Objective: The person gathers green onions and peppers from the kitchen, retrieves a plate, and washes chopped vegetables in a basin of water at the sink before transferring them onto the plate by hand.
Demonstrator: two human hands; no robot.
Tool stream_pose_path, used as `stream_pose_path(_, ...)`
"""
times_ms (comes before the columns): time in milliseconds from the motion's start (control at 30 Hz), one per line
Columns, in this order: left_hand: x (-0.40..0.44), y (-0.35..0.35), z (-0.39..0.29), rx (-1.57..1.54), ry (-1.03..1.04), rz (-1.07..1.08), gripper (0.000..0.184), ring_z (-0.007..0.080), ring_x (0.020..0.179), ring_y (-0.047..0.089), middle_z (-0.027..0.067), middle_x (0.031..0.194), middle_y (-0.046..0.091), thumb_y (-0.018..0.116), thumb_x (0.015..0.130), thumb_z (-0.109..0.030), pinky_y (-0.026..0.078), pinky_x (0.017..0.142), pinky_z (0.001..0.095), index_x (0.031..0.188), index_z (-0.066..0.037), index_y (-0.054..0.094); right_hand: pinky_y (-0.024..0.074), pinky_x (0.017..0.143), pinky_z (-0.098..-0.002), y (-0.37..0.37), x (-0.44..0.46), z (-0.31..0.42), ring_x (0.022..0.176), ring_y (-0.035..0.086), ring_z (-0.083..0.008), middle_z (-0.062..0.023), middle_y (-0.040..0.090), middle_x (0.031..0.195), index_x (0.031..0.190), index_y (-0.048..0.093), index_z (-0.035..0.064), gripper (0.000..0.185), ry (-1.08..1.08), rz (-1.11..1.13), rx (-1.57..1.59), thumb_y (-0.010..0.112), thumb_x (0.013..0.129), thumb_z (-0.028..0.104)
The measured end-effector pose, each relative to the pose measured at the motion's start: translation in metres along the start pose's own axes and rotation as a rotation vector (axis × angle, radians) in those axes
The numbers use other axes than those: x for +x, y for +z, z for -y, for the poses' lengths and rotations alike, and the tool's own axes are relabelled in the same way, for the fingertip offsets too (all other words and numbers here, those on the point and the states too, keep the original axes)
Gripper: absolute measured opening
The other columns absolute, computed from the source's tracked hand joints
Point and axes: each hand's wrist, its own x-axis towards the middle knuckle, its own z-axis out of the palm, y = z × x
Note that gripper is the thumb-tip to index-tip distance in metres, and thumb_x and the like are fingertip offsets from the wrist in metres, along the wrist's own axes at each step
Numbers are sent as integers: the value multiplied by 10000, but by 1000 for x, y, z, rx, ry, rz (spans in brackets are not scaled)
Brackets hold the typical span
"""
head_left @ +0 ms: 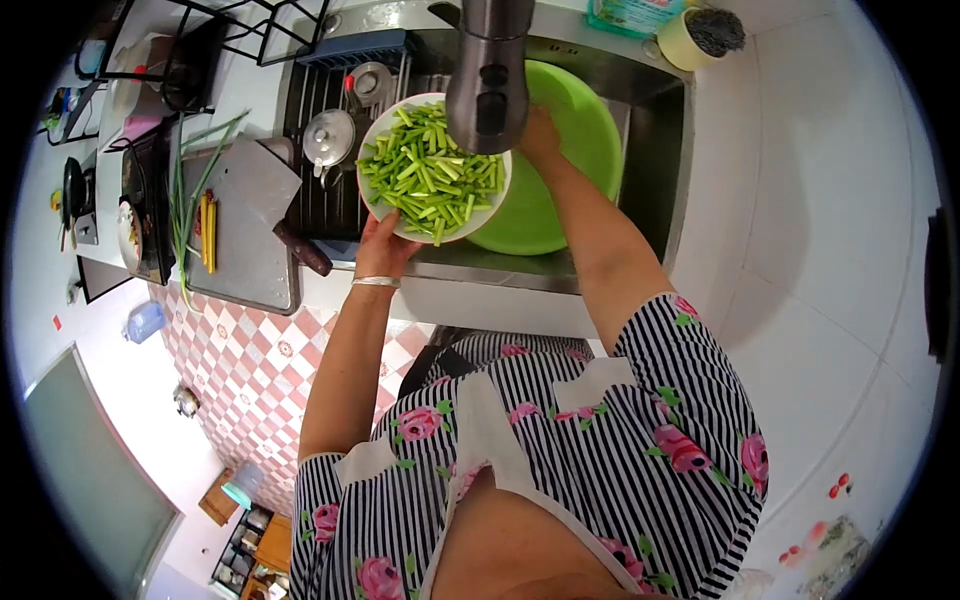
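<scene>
My left hand (384, 248) grips the near rim of a white plate (485, 215) heaped with cut green stalks (430, 172), held over the left part of the sink. Under the dark faucet head (490, 85), the plate's right side overlaps a large green basin (580, 140). My right hand (540, 135) reaches into that basin, partly behind the faucet; its fingers are too hidden to tell what they hold.
Left of the sink, a cutting board (235, 235) bears a cleaver (262, 180), yellow strips (208, 232) and long green stalks (190, 200). A glass pot (328, 138) stands on the sink rack. A yellow cup (680, 42) with a scrubber is behind right.
</scene>
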Motion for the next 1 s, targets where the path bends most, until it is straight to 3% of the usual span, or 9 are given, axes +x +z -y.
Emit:
stream_pose_path(33, 2, -3, 2, -5, 4, 5, 404, 264, 1057, 543, 82, 1207, 510, 485, 887, -128, 528, 788, 413, 1280, -143, 392, 435, 855, -419, -1, -6, 14, 1082, 489, -348, -193, 492, 1187, 1233, 445, 107, 582, -39, 32, 30, 577, 781, 447)
stream_pose_path(267, 4, -2, 7, -33, -3, 17, 406, 269, 1051, 546, 86, 1206, 508, 485, 888, -126, 527, 791, 420, 1280, -127, 380, 459, 793, -401, 68, -46, 2, 976, 541, -334, -180, 547, 1074, 1167, 500, 107, 475, -545, 235, 22, 574, 785, 379)
stream_pose_path(400, 3, -2, 8, 3, -22, -28, 396, 264, 1019, 564, 90, 1185, 519, 479, 888, -120, 542, 770, 390, 1272, -119, 382, 470, 764, -390, 94, -56, -9, 921, 565, -327, -168, 573, 1019, 1146, 516, 103, 424, -621, 246, 237, 573, 793, 333)
stream_pose_path(500, 5, 0, 9, 0, -17, -29, 386, 249, 989, 580, 92, 1168, 527, 476, 890, -117, 556, 741, 354, 1266, -123, 388, 477, 743, -382, 105, -40, -28, 880, 583, -322, -158, 593, 977, 1129, 527, 100, 387, -485, 243, 564, 572, 799, 297)
stream_pose_path(567, 7, 0, 9, -9, -12, 5, 385, 245, 994, 579, 87, 1169, 527, 474, 890, -113, 556, 741, 355, 1265, -128, 390, 483, 729, -376, 79, -37, -40, 852, 595, -319, -152, 606, 949, 1118, 535, 98, 363, -382, 172, 433, 572, 804, 274)
stream_pose_path(600, 7, 0, 9, -13, -12, 23, 384, 242, 996, 578, 85, 1169, 527, 473, 890, -110, 556, 742, 355, 1265, -130, 390, 485, 711, -371, 48, -43, -38, 826, 602, -306, -139, 611, 927, 1117, 532, 96, 338, -404, 121, 173, 573, 811, 233)
stream_pose_path(700, 8, 3, 8, -15, -43, 23, 385, 234, 999, 576, 79, 1168, 530, 475, 888, -102, 556, 730, 352, 1262, -138, 396, 481, 670, -351, -49, -75, -5, 750, 597, -261, -120, 599, 877, 1103, 529, 95, 278, -68, 219, 506, 553, 827, 125)
stream_pose_path(800, 10, 7, 9, -17, -57, 16, 362, 168, 949, 577, 27, 1139, 548, 502, 873, -128, 522, 694, 308, 1226, -178, 439, 475, 650, -339, -104, -95, 28, 711, 576, -250, -101, 582, 862, 1088, 530, 100, 269, -286, 53, 505, 528, 823, 54)
stream_pose_path(1000, 25, 0, 16, 78, -87, 70, 377, 210, 978, 583, 47, 1177, 527, 508, 878, -135, 545, 713, 310, 1243, -161, 415, 463, 714, -355, -131, -124, 110, 832, 562, -278, -76, 579, 939, 1044, 569, 115, 245, -795, -110, 131, 553, 802, 152)
